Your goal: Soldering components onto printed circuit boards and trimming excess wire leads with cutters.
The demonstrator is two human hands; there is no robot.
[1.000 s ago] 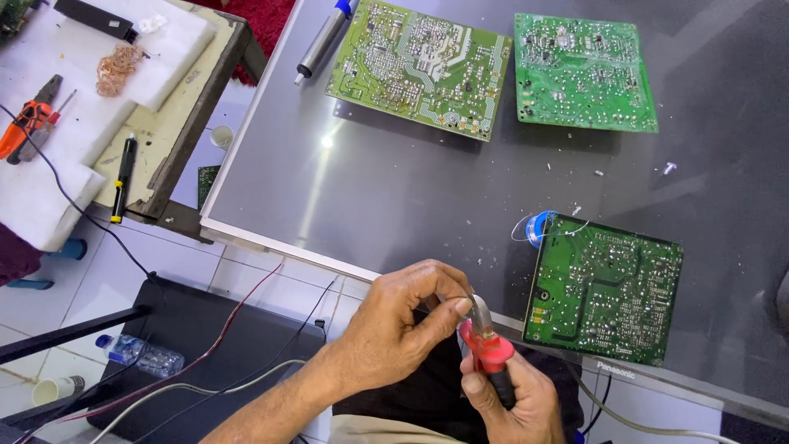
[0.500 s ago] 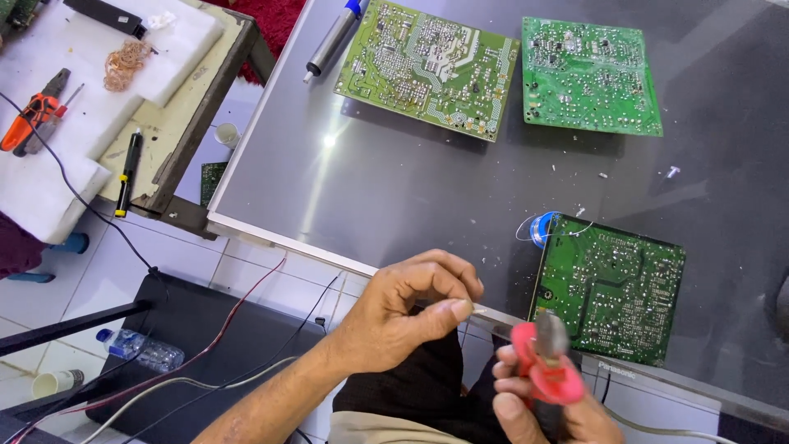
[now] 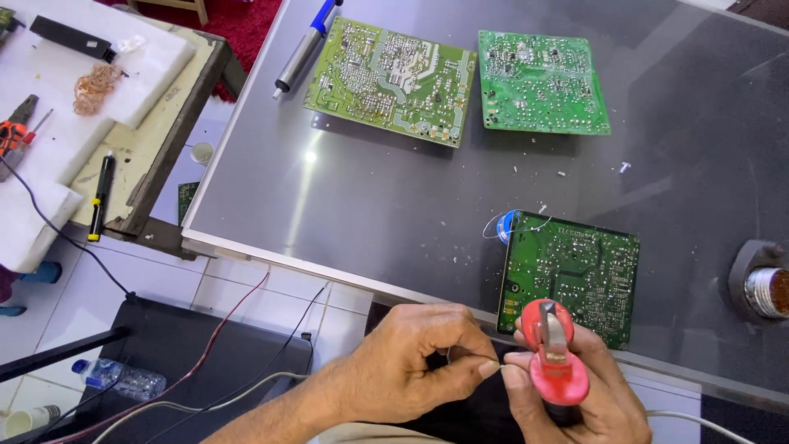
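Observation:
My right hand (image 3: 588, 407) grips a red-handled hand tool (image 3: 555, 362), held upright just below the table's near edge. My left hand (image 3: 415, 366) is beside it, thumb and forefinger pinched on a thin wire (image 3: 470, 355). The fingertips of both hands meet at the wire. Right above the hands, a green circuit board (image 3: 571, 271) lies solder side up on the grey glass table (image 3: 370, 197). A blue solder spool (image 3: 505, 226) peeks out at the board's far left corner.
Two more green boards (image 3: 390, 78) (image 3: 542, 82) and a desoldering pump (image 3: 304, 45) lie at the far side. A round metal holder (image 3: 760, 284) sits at right. The left bench holds white foam, copper braid (image 3: 94, 86), a black pen (image 3: 100, 193) and orange pliers (image 3: 16, 131). Cables and a bottle (image 3: 115, 380) are on the floor.
My right hand has shifted right with the red tool, which has turned more upright. My left fingers have left the tool's tip and now pinch the thin wire.

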